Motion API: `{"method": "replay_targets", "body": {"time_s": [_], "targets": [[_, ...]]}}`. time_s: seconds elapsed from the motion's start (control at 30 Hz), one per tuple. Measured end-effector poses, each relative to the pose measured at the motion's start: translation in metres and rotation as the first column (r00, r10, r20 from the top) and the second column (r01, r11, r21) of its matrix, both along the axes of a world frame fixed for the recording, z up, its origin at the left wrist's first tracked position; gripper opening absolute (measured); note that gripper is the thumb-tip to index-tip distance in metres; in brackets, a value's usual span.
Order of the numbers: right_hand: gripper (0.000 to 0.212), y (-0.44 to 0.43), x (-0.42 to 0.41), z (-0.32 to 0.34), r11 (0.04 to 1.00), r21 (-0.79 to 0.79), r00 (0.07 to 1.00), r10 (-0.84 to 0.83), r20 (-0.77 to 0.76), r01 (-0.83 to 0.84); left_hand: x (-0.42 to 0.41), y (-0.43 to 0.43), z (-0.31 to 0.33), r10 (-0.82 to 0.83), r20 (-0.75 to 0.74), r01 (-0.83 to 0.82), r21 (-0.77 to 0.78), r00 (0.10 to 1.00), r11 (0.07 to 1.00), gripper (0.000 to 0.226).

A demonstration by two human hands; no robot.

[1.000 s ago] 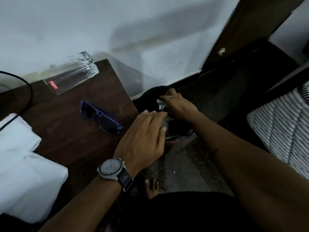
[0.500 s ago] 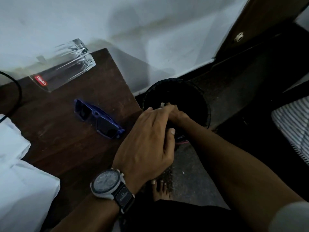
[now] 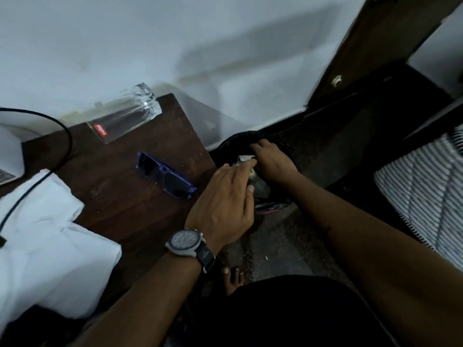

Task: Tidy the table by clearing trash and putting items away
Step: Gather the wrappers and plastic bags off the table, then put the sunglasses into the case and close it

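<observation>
Parted since 0.5 s ago: near, left grip (image 3: pixel 223 204) w/ fingers flat, hold can't tell; beyond, right grip (image 3: pixel 273 164) pinching pale wrapper (image 3: pixel 244 159) over bin (image 3: pixel 233 144) just off surface (image 3: pixel 120 201) edge. Prob. light, crinkly, soft; best pinched at an edge, no squeeze needed.

- Pale scrap (image 3: pixel 246 159) of trash, small and crumpled, at the mouth of the bin (image 3: pixel 230 142)
- The bin is dark and round, on the floor just beside the right edge of the brown table (image 3: pixel 120 201)
- Blue sunglasses (image 3: pixel 165 177) with dark lenses, lying flat near that edge
- Clear glass (image 3: pixel 125 116) with a red label, on its side by the wall
- White cloth (image 3: pixel 50 246), rumpled, over the table's near left part
</observation>
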State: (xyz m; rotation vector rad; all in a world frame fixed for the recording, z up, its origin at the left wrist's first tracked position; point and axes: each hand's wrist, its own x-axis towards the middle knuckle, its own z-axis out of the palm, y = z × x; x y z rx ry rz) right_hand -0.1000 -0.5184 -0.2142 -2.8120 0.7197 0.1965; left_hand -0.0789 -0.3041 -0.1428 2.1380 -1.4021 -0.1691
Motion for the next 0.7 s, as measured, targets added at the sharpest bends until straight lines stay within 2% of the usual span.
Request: {"method": "replay_targets", "body": {"time_s": [0.13, 0.2, 0.3, 0.43, 0.57, 0.7], "targets": [[0.045, 0.02, -0.008, 0.059, 0.995, 0.048, 0.984, -0.09, 0.155, 0.083, -0.001, 0.002, 0.005, -0.035, -0.013, 0.035, 0.021, 0.999, 0.999, 0.057], [0.042, 0.033, -0.01, 0.09, 0.994, 0.054, 0.959, -0.11, 0.261, 0.099, -0.006, 0.005, 0.015, -0.034, -0.082, 0.033, -0.018, 0.996, 0.999, 0.058], [0.044, 0.057, -0.01, 0.13, 0.993, 0.066, 0.914, -0.115, 0.389, 0.097, -0.01, 0.014, 0.041, 0.052, -0.188, -0.088, -0.188, 0.981, 0.978, 0.048], [0.036, 0.097, -0.004, 0.167, 0.987, 0.134, 0.842, -0.148, 0.519, 0.091, 0.0, 0.043, 0.082, 0.184, -0.211, -0.252, -0.359, 0.96, 0.899, 0.04], [0.027, 0.147, 0.016, 0.185, 0.984, 0.177, 0.777, -0.121, 0.617, 0.012, 0.02, 0.1, 0.111, 0.358, -0.18, -0.4, -0.414, 0.916, 0.817, 0.035], [0.025, 0.208, 0.042, 0.196, 0.965, 0.238, 0.755, -0.074, 0.652, -0.111, 0.042, 0.174, 0.131, 0.492, -0.147, -0.505, -0.421, 0.858, 0.754, 0.031]]}}
